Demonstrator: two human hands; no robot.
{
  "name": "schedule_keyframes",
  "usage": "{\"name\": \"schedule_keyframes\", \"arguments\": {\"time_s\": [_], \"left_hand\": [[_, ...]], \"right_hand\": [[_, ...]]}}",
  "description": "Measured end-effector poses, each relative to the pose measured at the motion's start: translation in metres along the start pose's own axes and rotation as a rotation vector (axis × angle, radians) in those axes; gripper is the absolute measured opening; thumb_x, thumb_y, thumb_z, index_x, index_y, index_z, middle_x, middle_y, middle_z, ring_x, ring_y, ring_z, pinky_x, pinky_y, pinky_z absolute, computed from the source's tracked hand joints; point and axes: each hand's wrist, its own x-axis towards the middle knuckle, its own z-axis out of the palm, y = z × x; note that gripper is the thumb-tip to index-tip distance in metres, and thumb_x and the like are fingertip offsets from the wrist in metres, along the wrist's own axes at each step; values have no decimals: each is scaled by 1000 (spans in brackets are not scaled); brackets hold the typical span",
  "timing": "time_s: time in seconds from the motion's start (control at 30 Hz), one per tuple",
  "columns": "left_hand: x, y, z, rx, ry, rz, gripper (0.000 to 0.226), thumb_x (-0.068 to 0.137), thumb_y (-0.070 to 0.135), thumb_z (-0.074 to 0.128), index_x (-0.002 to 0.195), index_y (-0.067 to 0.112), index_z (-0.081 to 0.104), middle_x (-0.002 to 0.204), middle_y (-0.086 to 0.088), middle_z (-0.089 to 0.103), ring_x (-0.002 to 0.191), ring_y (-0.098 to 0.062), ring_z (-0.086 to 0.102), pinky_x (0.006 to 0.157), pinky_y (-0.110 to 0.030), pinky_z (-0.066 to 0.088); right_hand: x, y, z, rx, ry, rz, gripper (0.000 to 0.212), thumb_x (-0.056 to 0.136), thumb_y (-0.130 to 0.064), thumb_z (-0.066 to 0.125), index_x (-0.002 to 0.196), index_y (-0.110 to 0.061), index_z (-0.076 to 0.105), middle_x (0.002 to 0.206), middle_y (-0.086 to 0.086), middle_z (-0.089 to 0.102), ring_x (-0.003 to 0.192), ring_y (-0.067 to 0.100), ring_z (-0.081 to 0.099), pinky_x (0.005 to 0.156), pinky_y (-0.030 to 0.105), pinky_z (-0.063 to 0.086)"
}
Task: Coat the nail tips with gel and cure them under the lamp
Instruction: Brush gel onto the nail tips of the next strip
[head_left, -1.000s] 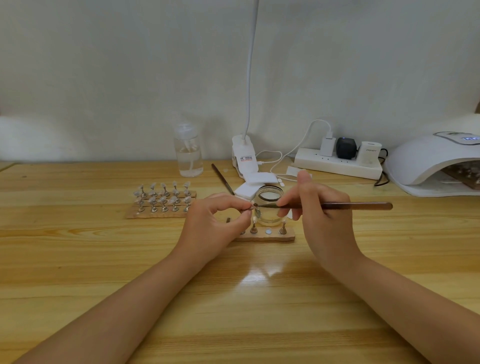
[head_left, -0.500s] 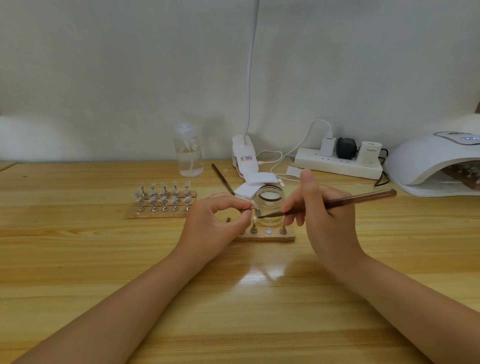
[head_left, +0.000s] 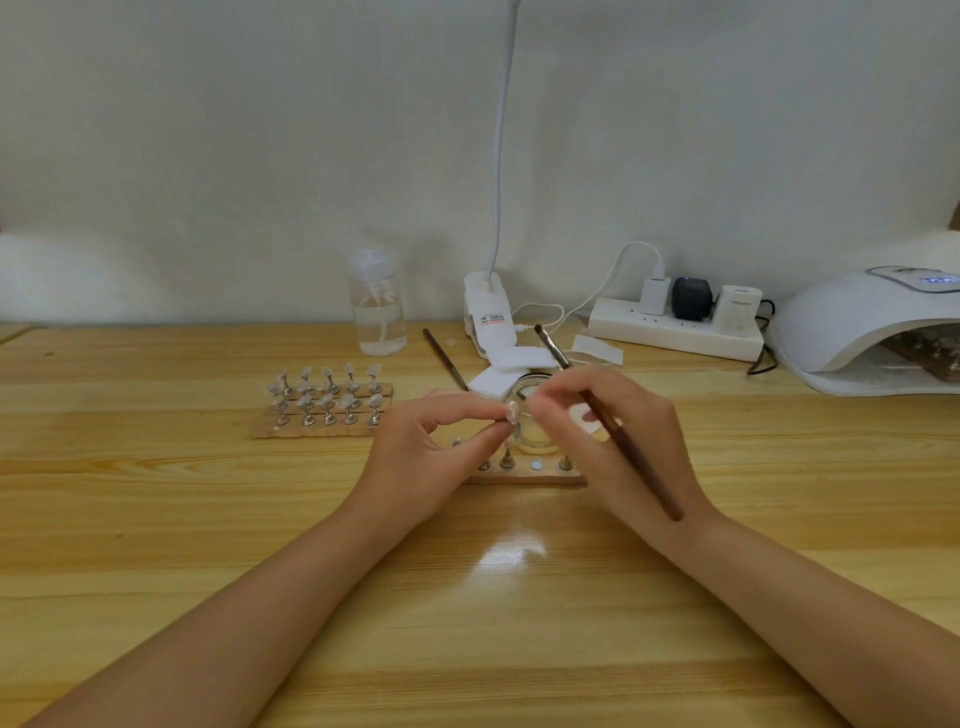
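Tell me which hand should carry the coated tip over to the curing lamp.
Left, probably. The left hand already pinches the nail tip; the right hand holds the brush. But the lamp sits far right, so it must reach across.

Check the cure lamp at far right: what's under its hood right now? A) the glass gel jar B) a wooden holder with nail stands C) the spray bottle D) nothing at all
B: a wooden holder with nail stands shows inside the opening of the white cure lamp.
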Motion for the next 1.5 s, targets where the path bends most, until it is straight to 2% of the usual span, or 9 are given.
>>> {"name": "schedule_keyframes", "arguments": {"time_s": [0.13,0.37,0.53,0.67,0.9,1.1,1.23,1.33,1.5], "left_hand": [[1,-1,0,1,-28,52,20,72,7,71,91,13,71,86,1,71,88,-12,65,84,-32,50],[1,-3,1,-20,-59,85,28,67,27,66,93,15,70,84,8,70,85,-6,65,84,-24,49],[2,-6,0,1,-77,75,22,69,25,70,91,23,69,90,13,69,88,2,63,83,-12,45],[4,-12,0,117,-93,32,44,67,18,79,101,35,58,99,18,61,96,9,54,81,0,35],[4,-19,2,146,-183,-54,53,61,27,82,101,40,48,88,15,61,84,6,54,72,-7,41],[5,-21,2,100,-212,-95,48,63,23,81,97,38,50,75,21,64,68,5,52,59,-7,41],[4,-21,1,103,-228,-97,45,64,23,80,95,39,51,77,24,64,69,2,53,61,-9,43],[5,-22,1,103,-225,-106,45,63,23,81,94,39,52,77,23,65,68,3,54,62,-8,42],[5,-23,1,93,-219,-118,45,63,22,81,93,38,53,74,22,66,65,7,53,62,-7,41]], "right_hand": [[-1,5,4,-123,-88,-86,29,69,-17,80,92,-13,64,89,-13,61,88,2,58,79,11,44],[0,5,5,-117,-64,-165,22,71,-15,74,89,-11,62,87,-19,56,87,1,57,80,10,44],[1,8,1,-103,-48,-147,24,73,-10,75,89,-17,59,86,-20,57,86,-5,56,79,8,42],[4,17,-9,-180,-52,-154,26,71,-8,77,88,-17,59,83,-17,58,84,-1,56,78,9,42],[5,24,-12,-358,-122,-263,26,64,-14,82,81,-11,63,80,-14,55,77,7,55,73,29,48],[2,28,-12,-358,-198,-250,27,63,-17,84,82,-13,65,82,-18,53,80,4,51,81,20,37],[2,26,-13,-377,-196,-250,29,63,-23,84,83,-14,65,82,-14,58,78,8,56,80,25,39],[4,23,-19,-414,-150,-263,32,68,-40,72,82,-13,64,77,-3,62,72,14,57,74,24,43],[6,27,-31,-485,-229,-278,32,70,-46,60,78,-15,60,70,-5,59,67,8,53,73,19,36]]}}
